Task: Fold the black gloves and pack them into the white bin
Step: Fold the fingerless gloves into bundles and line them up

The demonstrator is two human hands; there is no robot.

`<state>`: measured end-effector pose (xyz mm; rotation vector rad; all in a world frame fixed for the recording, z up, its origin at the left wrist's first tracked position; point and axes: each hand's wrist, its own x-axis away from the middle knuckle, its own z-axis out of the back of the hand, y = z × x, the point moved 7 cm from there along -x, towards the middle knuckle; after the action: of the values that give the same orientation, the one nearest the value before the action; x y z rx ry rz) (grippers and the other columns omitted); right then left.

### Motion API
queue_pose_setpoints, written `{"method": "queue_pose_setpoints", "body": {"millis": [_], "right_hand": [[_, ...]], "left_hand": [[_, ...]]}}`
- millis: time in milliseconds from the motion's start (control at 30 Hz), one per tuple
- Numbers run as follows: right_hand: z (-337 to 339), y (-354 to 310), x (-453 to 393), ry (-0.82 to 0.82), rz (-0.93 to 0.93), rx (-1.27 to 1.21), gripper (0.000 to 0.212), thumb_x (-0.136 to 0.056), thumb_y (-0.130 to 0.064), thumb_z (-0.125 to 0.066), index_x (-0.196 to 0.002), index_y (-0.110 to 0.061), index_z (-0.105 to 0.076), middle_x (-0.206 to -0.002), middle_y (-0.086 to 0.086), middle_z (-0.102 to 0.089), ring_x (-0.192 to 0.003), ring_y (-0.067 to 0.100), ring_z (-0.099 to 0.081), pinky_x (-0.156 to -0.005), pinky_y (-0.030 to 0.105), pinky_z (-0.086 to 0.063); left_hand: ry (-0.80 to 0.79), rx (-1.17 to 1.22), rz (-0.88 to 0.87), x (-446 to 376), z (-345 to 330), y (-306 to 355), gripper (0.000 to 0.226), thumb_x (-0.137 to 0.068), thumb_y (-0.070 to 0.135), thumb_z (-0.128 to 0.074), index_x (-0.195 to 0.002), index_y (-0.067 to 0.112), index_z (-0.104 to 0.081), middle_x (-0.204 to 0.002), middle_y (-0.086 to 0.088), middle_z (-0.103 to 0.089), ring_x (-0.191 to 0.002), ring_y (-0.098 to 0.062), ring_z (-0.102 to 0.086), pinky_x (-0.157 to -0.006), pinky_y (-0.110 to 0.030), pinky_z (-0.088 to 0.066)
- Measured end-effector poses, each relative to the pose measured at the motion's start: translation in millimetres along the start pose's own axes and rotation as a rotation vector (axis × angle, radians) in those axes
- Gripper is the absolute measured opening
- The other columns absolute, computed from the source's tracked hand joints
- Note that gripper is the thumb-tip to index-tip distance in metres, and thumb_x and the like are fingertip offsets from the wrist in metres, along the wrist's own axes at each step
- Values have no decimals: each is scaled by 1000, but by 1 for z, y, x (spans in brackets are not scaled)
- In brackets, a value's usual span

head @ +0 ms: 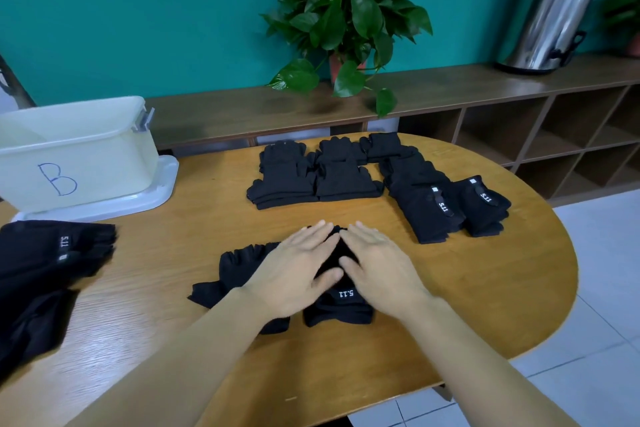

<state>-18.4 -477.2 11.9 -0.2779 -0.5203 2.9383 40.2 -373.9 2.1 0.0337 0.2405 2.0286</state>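
1. Head view, lower centre of the frame: both hands lie flat on one black glove (341,302) at the near middle of the round wooden table (485,305). The left hand (294,270) and right hand (377,267) have straight, spread fingers that press down and curl round nothing. Their fingertips angle toward each other over the cloth.

2. The glove's long axis runs from the bottom of the frame toward the top. Its cuff, with a white "5.11" label, shows between the wrists. The finger end is hidden beneath the palms, so how far the fold has gone cannot be read with certainty.

3. A second glove (239,270) spreads out to the left, partly under the left hand and forearm. It seems not yet folded.

4. At the left edge, an unfolded heap of gloves (45,274) waits, nearer the left hand than the right.

5. Above centre, folded stacks (311,177) sit in rows. Further labelled stacks (446,204) lie to the right, closer to the right hand.

6. Upper left, the white bin (79,152), marked "B", stands on a white lid or tray (152,194). It lies up and to the left of both hands, so the left hand has the shorter path for packing.

7. Behind the table, a potted plant (346,10) and a steel urn (554,10) stand on a long wooden shelf (242,111).
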Motion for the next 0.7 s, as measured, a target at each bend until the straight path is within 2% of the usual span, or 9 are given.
{"method": "queue_pose_setpoints", "body": {"millis": [67, 133, 200, 267, 367, 467, 567, 633, 700], "right_hand": [[-24, 0, -2, -125, -45, 83, 56, -107, -33, -26, -156, -12, -8, -163, 5, -1, -150, 14, 5, -121, 28, 3], [-41, 5, 1, -223, -77, 127, 59, -105, -42, -9, -154, -14, 8, -161, 3, 19, -147, 13, 19, -120, 29, 10], [-48, 13, 3, -244, -78, 155, 75, -87, -56, 14, -151, -17, 17, -157, -1, 29, -144, 11, 26, -118, 29, 15], [-51, 19, 2, -256, -52, 179, 88, -70, -58, 25, -149, -19, 21, -155, -3, 32, -143, 10, 29, -118, 30, 16], [-50, 25, -3, -278, -11, 193, 89, -68, -61, 25, -148, -22, 22, -155, -5, 32, -142, 8, 29, -119, 32, 15], [-47, 31, -7, -308, 38, 223, 84, -68, -63, 23, -144, -26, 24, -157, -6, 29, -143, 7, 28, -120, 33, 14], [-44, 35, -7, -354, 58, 270, 84, -73, -67, 18, -146, -27, 22, -157, -7, 28, -143, 6, 27, -120, 34, 13], [-42, 37, -5, -380, 47, 303, 79, -85, -68, 7, -150, -26, 18, -157, -7, 27, -144, 6, 26, -120, 35, 12], [-41, 37, -4, -389, 23, 318, 69, -99, -60, -7, -152, -24, 16, -158, -5, 26, -145, 8, 24, -121, 36, 12]], "left_hand": [[-147, -122, 43, 2, -24, -4, 79, -93, 61, -6, -155, 15, 4, -161, 1, 16, -147, -9, 20, -120, -27, 11], [-185, -132, 89, 9, -38, -10, 80, -89, 64, 3, -153, 17, 13, -158, 3, 26, -144, -8, 28, -121, -31, 12], [-169, -121, 107, 11, -42, -15, 83, -86, 67, 9, -153, 18, 15, -157, 2, 29, -143, -8, 30, -120, -29, 15], [-169, -109, 129, 10, -44, -15, 88, -82, 71, 14, -153, 19, 17, -157, 1, 30, -142, -8, 31, -118, -27, 16], [-191, -95, 224, 9, -45, -9, 88, -81, 71, 17, -151, 18, 20, -155, -1, 34, -141, -11, 34, -119, -30, 15], [-220, -59, 305, 8, -47, 1, 74, -96, 61, 1, -150, 15, 21, -154, -3, 34, -141, -13, 34, -120, -32, 15], [-188, -5, 249, 10, -46, 1, 84, -88, 71, 6, -151, 17, 19, -154, 0, 32, -141, -10, 33, -120, -31, 14], [-137, 6, 163, 17, -44, -5, 92, -79, 77, 15, -153, 22, 15, -158, 3, 27, -142, -6, 31, -120, -30, 12], [-133, -4, 110, 24, -42, -10, 97, -74, 81, 20, -154, 26, 13, -160, 5, 22, -143, -4, 29, -120, -29, 12]]}}
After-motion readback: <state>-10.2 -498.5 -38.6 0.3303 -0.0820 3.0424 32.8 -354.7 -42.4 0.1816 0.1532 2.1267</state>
